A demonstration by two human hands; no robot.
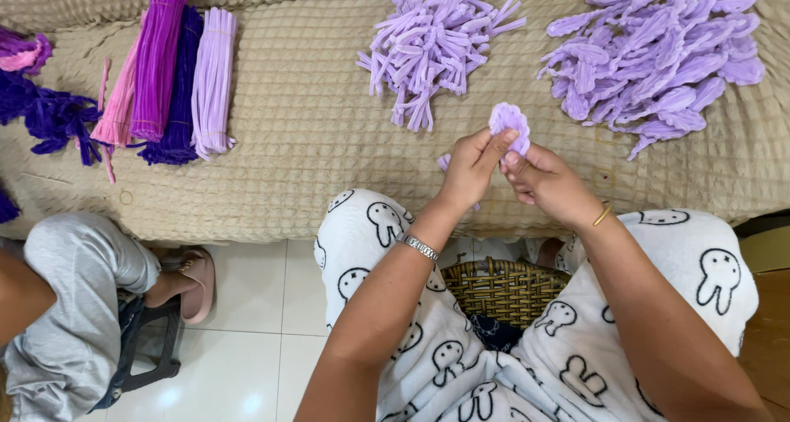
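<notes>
My left hand (471, 165) and my right hand (546, 179) meet over the edge of a beige textured bed cover (313, 134). Both pinch a small lilac pipe-cleaner piece (508, 121) bent into a petal shape, its top sticking up above my fingers. A short lilac end shows below my left hand. Just beyond the hands lies a heap of short lilac pipe-cleaner pieces (436, 39). To the right of it sits a heap of finished lilac petal loops (658, 51).
Bundles of long pipe cleaners (169, 76) in pink, purple, dark violet and lilac lie at the left, with dark purple shapes (49, 113) beside them. A woven basket (504, 289) stands between my knees. Another person in grey trousers (74, 307) sits at the lower left.
</notes>
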